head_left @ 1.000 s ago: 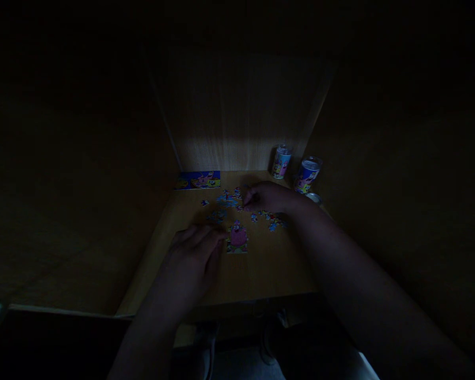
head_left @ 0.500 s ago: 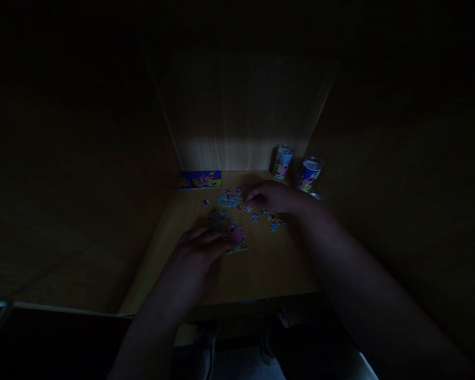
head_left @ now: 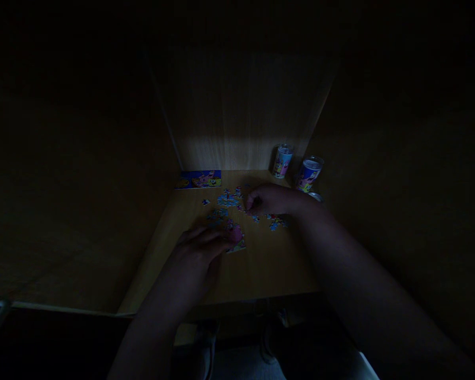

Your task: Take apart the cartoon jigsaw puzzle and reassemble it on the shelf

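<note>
The scene is very dark. My left hand (head_left: 198, 253) lies on the wooden desk (head_left: 257, 269) with its fingertips resting on a small joined patch of pink puzzle (head_left: 236, 236). My right hand (head_left: 271, 199) reaches further back, fingers curled in a pinch among the loose blue puzzle pieces (head_left: 227, 200). What it pinches is too small to make out. More loose pieces (head_left: 277, 221) lie just right of that hand.
A blue picture card (head_left: 199, 179) lies at the back left of the desk. Two printed cans (head_left: 282, 161) (head_left: 309, 173) stand at the back right, a lid (head_left: 315, 196) beside them. Wooden walls close in the desk on three sides. Shoes show below the front edge.
My left hand has slid right onto the pink joined patch, covering part of it. My right hand has shifted slightly and curled tighter among the loose pieces.
</note>
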